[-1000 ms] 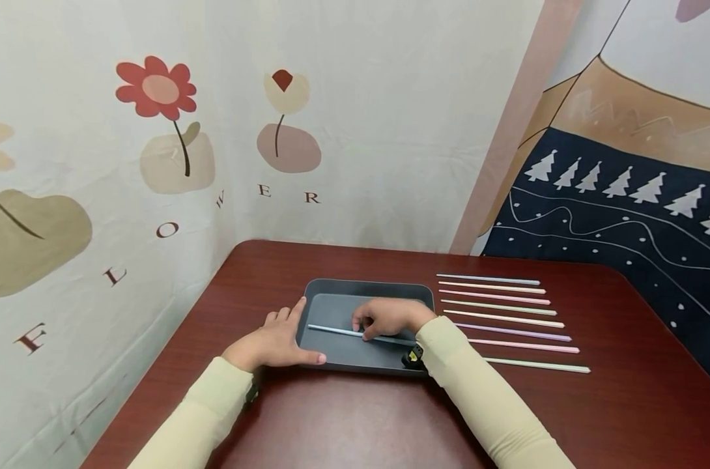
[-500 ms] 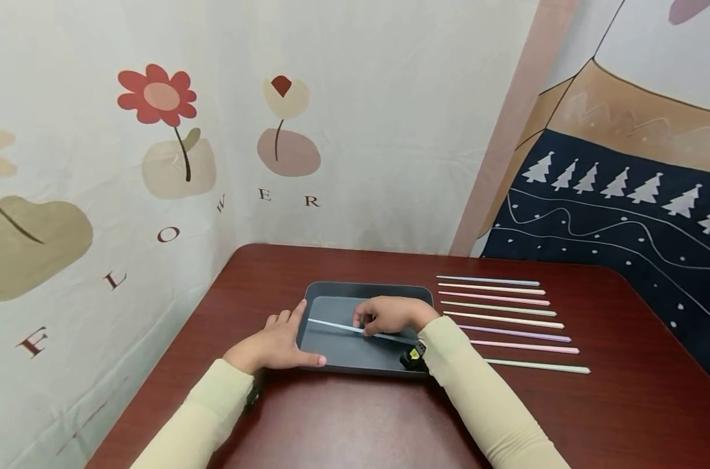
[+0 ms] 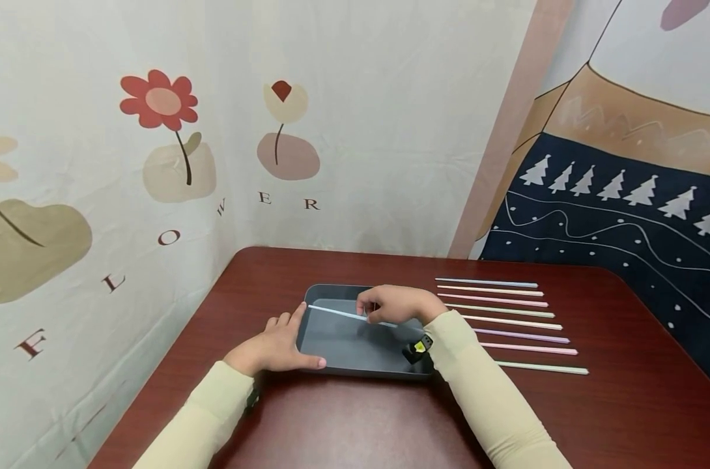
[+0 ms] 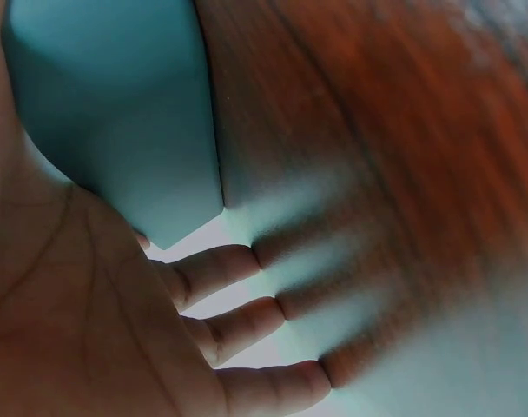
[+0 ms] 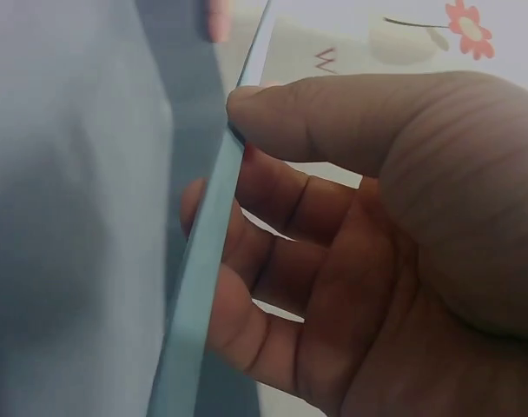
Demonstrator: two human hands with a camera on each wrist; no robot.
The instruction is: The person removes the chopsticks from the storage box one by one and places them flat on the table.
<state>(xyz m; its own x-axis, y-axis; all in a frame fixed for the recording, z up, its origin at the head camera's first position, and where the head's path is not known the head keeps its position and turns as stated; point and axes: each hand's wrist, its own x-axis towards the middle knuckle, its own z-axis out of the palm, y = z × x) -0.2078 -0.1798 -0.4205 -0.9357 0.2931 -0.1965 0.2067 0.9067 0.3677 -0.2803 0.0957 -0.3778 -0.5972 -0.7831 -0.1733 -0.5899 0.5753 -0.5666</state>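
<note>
A pale blue chopstick (image 3: 337, 313) is pinched between the thumb and fingers of my right hand (image 3: 398, 303). It slants over the dark grey tray (image 3: 355, 348), its thin end near the left rim. In the right wrist view the chopstick (image 5: 203, 234) runs past my thumb and in front of curled fingers. My left hand (image 3: 275, 345) rests spread at the tray's left front corner, its thumb along the front rim and its fingers by the left side. In the left wrist view, fingers of the left hand (image 4: 99, 287) touch the table beside the tray wall (image 4: 116, 104).
Several pastel chopsticks (image 3: 507, 321) lie in a row on the reddish-brown table (image 3: 355, 423), right of the tray; the right forearm hides part of the nearest ones. A printed cloth (image 3: 378, 130) hangs behind the table.
My right hand has risen slightly and shifted towards the tray's back with the chopstick. The chopstick's thin end has moved back along the left side. The left hand keeps its place.
</note>
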